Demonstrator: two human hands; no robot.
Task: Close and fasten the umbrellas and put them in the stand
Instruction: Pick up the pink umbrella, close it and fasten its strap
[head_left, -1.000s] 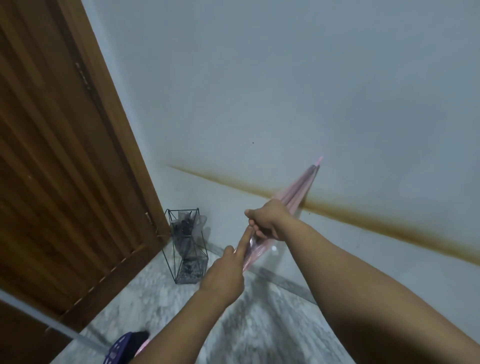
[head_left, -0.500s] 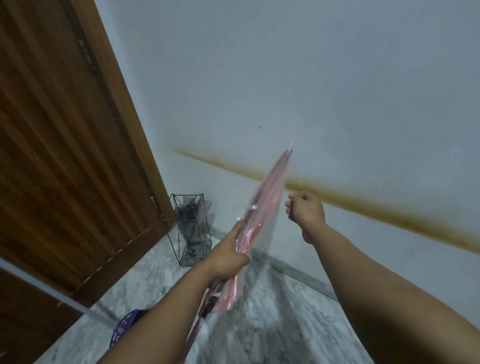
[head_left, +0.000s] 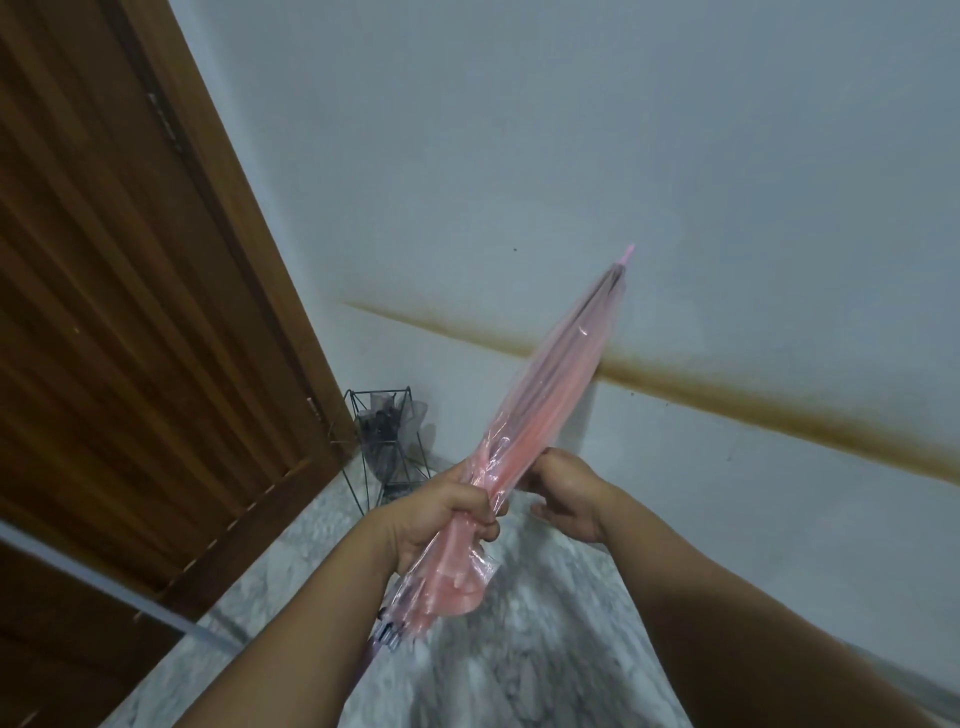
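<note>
Her left hand (head_left: 441, 514) grips the folded pink umbrella (head_left: 550, 410), tip toward one o'clock, handle hidden below; the right hand (head_left: 566, 493) curls against it, grip unclear, wire stand (head_left: 387, 447) at eleven.

marble floor (head_left: 519, 665): wire stand (head_left: 387, 447) in corner.

The wire stand (head_left: 387, 447) sits in the corner, hemmed between the wooden door (head_left: 130, 312) and the wall (head_left: 571, 156); marble floor (head_left: 519, 649) lies open before it.
</note>
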